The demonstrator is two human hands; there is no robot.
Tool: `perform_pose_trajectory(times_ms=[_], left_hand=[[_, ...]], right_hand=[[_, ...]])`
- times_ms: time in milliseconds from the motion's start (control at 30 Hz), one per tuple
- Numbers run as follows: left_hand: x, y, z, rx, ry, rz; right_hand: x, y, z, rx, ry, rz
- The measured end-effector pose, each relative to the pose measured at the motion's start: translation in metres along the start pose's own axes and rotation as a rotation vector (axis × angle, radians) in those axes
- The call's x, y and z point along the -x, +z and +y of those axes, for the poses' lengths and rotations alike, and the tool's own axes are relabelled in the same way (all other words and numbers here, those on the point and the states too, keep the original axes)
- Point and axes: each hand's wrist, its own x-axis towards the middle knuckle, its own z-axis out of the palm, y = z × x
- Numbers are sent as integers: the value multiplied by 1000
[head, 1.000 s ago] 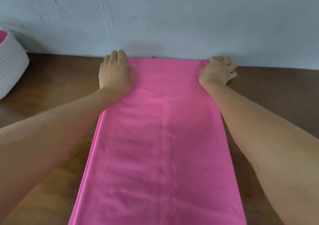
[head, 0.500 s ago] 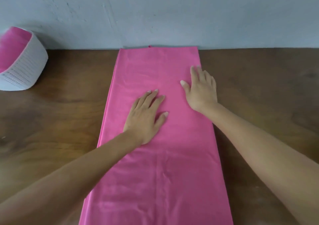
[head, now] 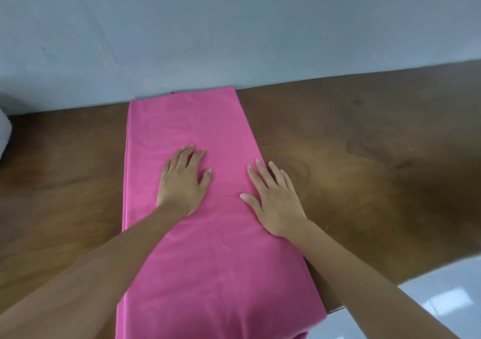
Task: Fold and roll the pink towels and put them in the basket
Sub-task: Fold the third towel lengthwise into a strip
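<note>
Both hands, left hand [head: 182,182] and right hand [head: 276,203], are lying flat and open on the pink towel [head: 197,260], but its near end is hanging off the table [head: 364,156], so it's probably sliding once rolling starts.

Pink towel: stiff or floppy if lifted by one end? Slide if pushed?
Likely floppy: the pink towel lies flat, its near end draping over the table edge. Probably slides on the smooth wood unless pinned.

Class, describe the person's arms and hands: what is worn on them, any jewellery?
Both forearms are bare, with no sleeves in view. The left hand and right hand wear no gloves, rings, watch or bracelet. The fingernails are fairly long.
</note>
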Motion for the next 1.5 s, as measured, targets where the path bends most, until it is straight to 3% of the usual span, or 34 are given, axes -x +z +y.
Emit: perform_pose_trajectory(times_ms=[300, 533, 667, 800, 933, 1000, 1100, 1200, 1367, 1500], left_hand=[[-1, -1, 3, -58, 59, 14], [1, -15, 26, -442, 412, -30], [35, -17, 59, -345, 604, -2], [99, -12, 97, -53, 801, -35], [152, -6, 121, 131, 791, -226], [164, 5, 123, 97, 768, -318], [172, 21, 116, 19, 753, -312], [175, 23, 119, -21, 711, -300], [188, 23, 130, -43, 624, -267], [193, 27, 131, -93, 613, -171]], right_hand=[[104, 17, -2, 17, 104, 28], [179, 34, -15, -13, 414, 138], [215, 41, -25, -72, 550, 199], [236, 52, -35, -148, 642, 262], [255, 62, -42, -270, 722, 361], [264, 68, -45, -340, 782, 440], [275, 81, -48, -445, 887, 532], [274, 95, -40, -742, 955, 449], [258, 103, -17, -1214, 862, 162], [252, 106, -3, -1274, 757, 46]])
